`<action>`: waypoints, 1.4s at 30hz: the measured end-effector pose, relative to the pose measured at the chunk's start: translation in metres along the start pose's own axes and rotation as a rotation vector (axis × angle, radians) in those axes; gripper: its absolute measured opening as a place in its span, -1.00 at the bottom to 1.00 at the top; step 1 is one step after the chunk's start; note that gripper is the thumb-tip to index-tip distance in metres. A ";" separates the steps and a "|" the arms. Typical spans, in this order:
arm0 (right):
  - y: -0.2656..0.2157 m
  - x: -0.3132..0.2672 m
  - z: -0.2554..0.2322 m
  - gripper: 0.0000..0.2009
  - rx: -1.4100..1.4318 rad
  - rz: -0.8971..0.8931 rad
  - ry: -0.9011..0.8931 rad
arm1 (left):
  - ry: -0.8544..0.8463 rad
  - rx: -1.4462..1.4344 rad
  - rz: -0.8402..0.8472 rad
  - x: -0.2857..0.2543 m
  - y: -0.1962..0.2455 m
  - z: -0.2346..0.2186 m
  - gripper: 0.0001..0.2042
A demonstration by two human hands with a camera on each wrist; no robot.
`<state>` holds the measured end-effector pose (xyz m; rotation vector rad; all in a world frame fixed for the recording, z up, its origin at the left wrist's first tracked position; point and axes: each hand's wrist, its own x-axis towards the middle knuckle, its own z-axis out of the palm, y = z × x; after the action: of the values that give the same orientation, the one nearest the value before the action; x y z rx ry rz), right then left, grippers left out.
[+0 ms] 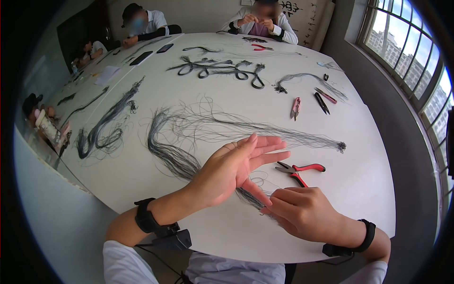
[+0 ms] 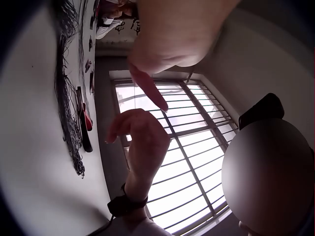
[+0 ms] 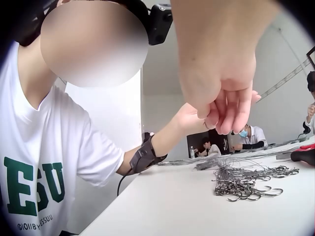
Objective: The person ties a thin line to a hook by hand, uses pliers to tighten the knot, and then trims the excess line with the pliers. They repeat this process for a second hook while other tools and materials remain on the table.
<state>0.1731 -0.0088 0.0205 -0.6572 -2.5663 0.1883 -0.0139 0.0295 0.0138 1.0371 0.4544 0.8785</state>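
Observation:
My left hand [image 1: 227,170] is spread with its fingers straight, pointing right over the table; one lower finger reaches down beside my right hand. A thin strand crosses its back near the thumb. My right hand [image 1: 305,215] has its fingers bent, thumb and index pinched together around what looks like fine fishing line, barely visible. Beneath both hands lies a long bundle of dark fishing line [image 1: 172,158]. In the right wrist view a heap of fish hooks [image 3: 246,182] lies on the table below the hands. Red-handled pliers [image 1: 300,173] lie just beyond my right hand.
More line bundles lie at left [image 1: 111,120] and centre back, one with looped coils [image 1: 217,71]. Pink snips [image 1: 295,109] and black snips [image 1: 322,103] lie at right. Across the white table [image 1: 350,199], other people sit. A barred window [image 1: 406,42] is at right.

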 end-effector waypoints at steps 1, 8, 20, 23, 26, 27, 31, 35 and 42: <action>-0.001 0.000 0.002 -0.87 0.019 -0.009 -0.021 | 0.000 -0.001 0.001 -0.001 -0.001 0.000 -0.50; -0.011 0.007 -0.012 -0.88 -0.054 -0.046 -0.010 | -0.123 0.373 -0.434 -0.010 -0.005 0.010 -0.38; 0.007 0.007 -0.042 -0.91 0.026 -0.169 -0.113 | -0.485 0.238 -0.428 -0.031 0.001 0.015 -0.54; 0.009 0.006 -0.040 -0.88 0.072 -0.194 -0.093 | -0.406 0.244 -0.485 -0.035 0.004 0.021 -0.61; 0.010 0.004 -0.036 -0.84 0.101 -0.207 -0.073 | -0.418 0.244 -0.457 -0.037 0.001 0.021 -0.67; 0.010 0.003 -0.036 -0.84 0.101 -0.207 -0.074 | -0.419 0.262 -0.425 -0.038 0.000 0.022 -0.68; 0.007 -0.001 -0.036 -0.84 0.080 -0.195 -0.054 | -0.403 0.260 -0.397 -0.041 0.000 0.024 -0.71; 0.008 -0.008 -0.032 -0.87 0.101 -0.148 -0.026 | -0.389 0.336 -0.410 -0.040 -0.002 0.023 -0.70; 0.009 -0.013 -0.035 -0.86 -0.011 -0.188 -0.008 | -0.408 0.431 -0.431 -0.036 0.003 0.025 -0.70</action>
<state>0.2040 -0.0065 0.0434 -0.4161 -2.6192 0.1146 -0.0192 -0.0128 0.0258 1.4068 0.5040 0.1728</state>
